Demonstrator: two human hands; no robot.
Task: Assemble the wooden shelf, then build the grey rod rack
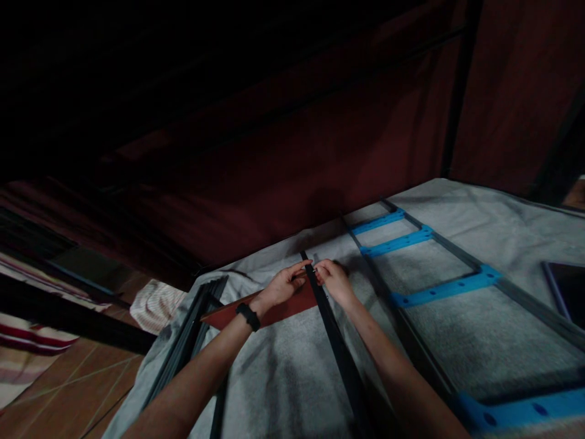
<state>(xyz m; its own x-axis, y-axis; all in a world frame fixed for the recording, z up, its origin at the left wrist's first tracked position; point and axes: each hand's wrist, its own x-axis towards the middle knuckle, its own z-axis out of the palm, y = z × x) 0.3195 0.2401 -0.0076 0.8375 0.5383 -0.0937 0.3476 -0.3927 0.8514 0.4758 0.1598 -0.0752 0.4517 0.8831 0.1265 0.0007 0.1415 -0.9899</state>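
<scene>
A dark metal bar (pixel 333 332) runs from the near edge up between my two hands. On its left, a reddish-brown board (pixel 286 312) meets the bar at one end. My left hand (pixel 284 285), with a black watch on the wrist, lies over the board; its fingers are curled and the fingertips press at the bar's upper part. From the bar's right side, my right hand (pixel 332 280) pinches something small and thin against it. What that small thing is cannot be made out.
Right of me lies a ladder-like dark frame with blue crosspieces (pixel 445 288). Several dark bars (pixel 187 335) are stacked at the left. A dark flat device (pixel 567 289) rests far right. Everything lies on a grey cloth (pixel 283 378), with a dark red curtain (pixel 292 177) behind.
</scene>
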